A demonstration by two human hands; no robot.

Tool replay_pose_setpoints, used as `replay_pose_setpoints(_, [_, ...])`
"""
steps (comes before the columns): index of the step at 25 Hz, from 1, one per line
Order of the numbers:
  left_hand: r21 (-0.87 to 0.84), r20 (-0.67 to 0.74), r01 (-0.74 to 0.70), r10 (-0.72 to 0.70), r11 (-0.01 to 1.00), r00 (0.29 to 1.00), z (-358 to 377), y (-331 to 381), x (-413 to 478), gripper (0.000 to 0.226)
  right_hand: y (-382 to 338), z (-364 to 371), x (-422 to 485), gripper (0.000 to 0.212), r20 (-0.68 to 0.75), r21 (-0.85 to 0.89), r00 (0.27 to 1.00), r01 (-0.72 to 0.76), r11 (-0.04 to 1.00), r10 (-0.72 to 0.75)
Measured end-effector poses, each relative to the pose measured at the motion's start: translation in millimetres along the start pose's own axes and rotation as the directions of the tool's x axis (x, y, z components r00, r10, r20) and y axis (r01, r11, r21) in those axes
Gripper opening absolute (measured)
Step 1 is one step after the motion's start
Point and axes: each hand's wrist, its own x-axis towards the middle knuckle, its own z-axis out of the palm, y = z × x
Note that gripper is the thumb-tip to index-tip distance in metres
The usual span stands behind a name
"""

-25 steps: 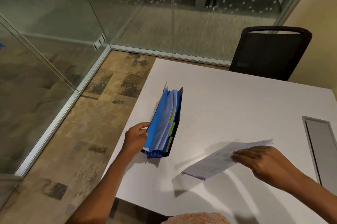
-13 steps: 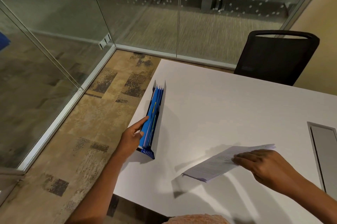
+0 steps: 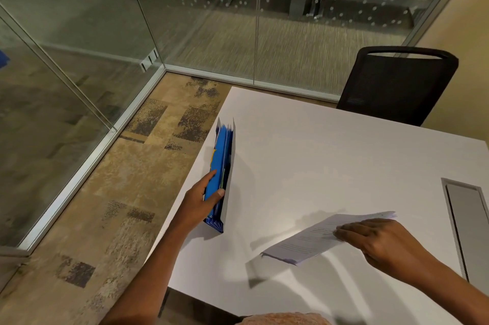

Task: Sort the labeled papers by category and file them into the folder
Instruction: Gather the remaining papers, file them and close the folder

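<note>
The left hand (image 3: 197, 199) grips the near end of the folder (image 3: 221, 163): the thumb lies over its top edge and the forefinger stretches along its outer, left face, so the fingers are closed around it. The folder is a blue expanding file, standing upright on its long bottom edge, close to the left rim of the worktop (image 3: 330, 160) and running away from the person. Its pockets are pressed nearly together, and small yellow and green tabs show between the leaves.

The right hand (image 3: 381, 242) holds the papers (image 3: 315, 240) by their right end, fingers curled over the top sheet; the thumb is hidden beneath, so how tightly they pinch cannot be told. The papers are a thin stack of printed sheets, tilted, the left end lifted off the worktop and casting a shadow under it. They are well apart from the folder, nearer the person.

At the right rim a grey cable hatch (image 3: 468, 224) is set flush in the white worktop. A black mesh chair (image 3: 397, 83) stands at the far side. Glass walls (image 3: 185, 20) enclose a patterned carpet (image 3: 127, 173).
</note>
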Motion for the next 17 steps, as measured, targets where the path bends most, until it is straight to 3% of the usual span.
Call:
replay_pose_setpoints(10, [0.135,-0.054,0.001,0.007,0.991,0.999,13.0,-7.9,8.1,0.089,0.0,0.7,0.5,0.068,-0.015,0.013,1.000,0.008,1.000,-0.008])
replay_pose_setpoints(14, [0.084,-0.080,-0.037,0.043,0.996,0.996,23.3,-0.1,5.7,0.101,4.6,-1.7,3.0,0.072,-0.030,0.002,1.000,0.010,1.000,-0.009])
replay_pose_setpoints(17, [0.035,-0.091,0.020,-0.017,0.999,0.996,34.7,8.1,5.3,0.083,11.3,-6.5,4.8,0.073,-0.045,-0.010,0.999,0.007,1.000,-0.007])
